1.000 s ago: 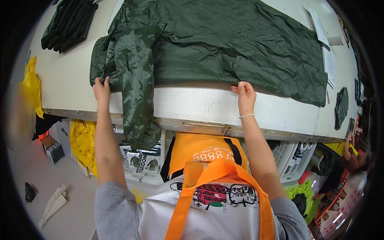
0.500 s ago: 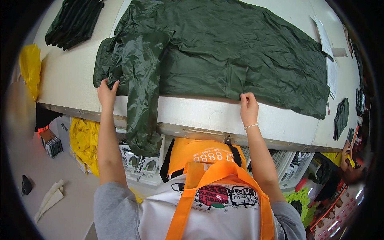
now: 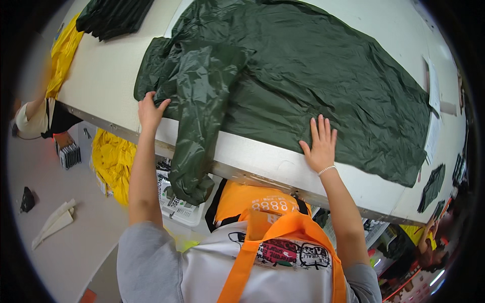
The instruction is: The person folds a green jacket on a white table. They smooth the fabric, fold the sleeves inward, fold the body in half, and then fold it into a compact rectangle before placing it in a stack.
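Observation:
A dark green waterproof jacket (image 3: 303, 70) lies spread and wrinkled across the white table. One glossy sleeve (image 3: 199, 121) is folded over toward me, and its end hangs below the table's front edge. At the jacket's left edge rests my left hand (image 3: 150, 112), thumb and fingers apart, fingertips against the fabric. My right hand (image 3: 321, 146) lies flat with spread fingers on the lower part of the jacket, near its front hem. The far top of the jacket runs out of the picture.
Folded dark garments (image 3: 113, 17) are stacked at the back left, beside yellow fabric (image 3: 65, 55). White papers (image 3: 433, 111) and a small dark folded piece (image 3: 432, 189) lie at the right. Under the table are yellow garments (image 3: 113, 164) and a white basket (image 3: 187, 214). Another person's arm (image 3: 33, 108) shows at left.
My right hand has let go of the hem and now lies flat on the fabric, fingers spread. My left hand's finger and thumb stay at the left edge. The view has shifted.

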`<move>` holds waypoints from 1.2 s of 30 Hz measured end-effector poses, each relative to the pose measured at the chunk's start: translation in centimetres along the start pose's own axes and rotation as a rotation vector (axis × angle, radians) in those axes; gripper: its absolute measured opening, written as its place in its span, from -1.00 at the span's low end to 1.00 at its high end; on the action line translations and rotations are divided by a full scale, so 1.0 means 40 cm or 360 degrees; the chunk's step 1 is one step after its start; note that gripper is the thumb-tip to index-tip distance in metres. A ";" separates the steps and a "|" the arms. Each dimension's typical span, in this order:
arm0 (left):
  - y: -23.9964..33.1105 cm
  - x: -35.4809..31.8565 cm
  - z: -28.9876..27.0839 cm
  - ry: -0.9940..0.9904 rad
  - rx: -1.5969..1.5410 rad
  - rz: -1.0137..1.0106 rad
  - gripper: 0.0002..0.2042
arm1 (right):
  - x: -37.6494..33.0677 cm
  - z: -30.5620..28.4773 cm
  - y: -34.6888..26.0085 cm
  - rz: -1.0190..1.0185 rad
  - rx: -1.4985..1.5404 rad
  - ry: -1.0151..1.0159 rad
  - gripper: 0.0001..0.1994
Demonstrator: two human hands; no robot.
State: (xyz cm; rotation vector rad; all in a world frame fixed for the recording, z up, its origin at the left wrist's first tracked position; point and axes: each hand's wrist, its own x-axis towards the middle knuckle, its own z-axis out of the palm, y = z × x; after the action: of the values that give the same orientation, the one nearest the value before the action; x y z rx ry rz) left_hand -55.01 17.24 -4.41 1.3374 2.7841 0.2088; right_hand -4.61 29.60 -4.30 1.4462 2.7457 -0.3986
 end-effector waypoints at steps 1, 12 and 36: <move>0.011 -0.002 0.004 -0.0010 0.0041 -0.0010 -0.44 | 0.019 -0.018 -0.012 -0.0011 -0.0013 -0.0003 -0.30; 0.043 -0.002 -0.001 0.0037 0.0037 -0.0073 -0.42 | 0.043 0.108 -0.611 0.0230 0.2227 -0.0941 -0.62; 0.525 -0.096 -0.136 -0.0200 -0.0349 0.1451 -0.51 | -0.215 -0.164 0.410 0.1117 0.0830 0.0814 -0.65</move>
State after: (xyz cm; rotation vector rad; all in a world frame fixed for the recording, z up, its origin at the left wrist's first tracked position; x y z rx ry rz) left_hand -36.91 26.66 3.86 2.3206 1.7899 0.4131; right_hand 14.33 33.00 -0.40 2.8331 2.2512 -0.8330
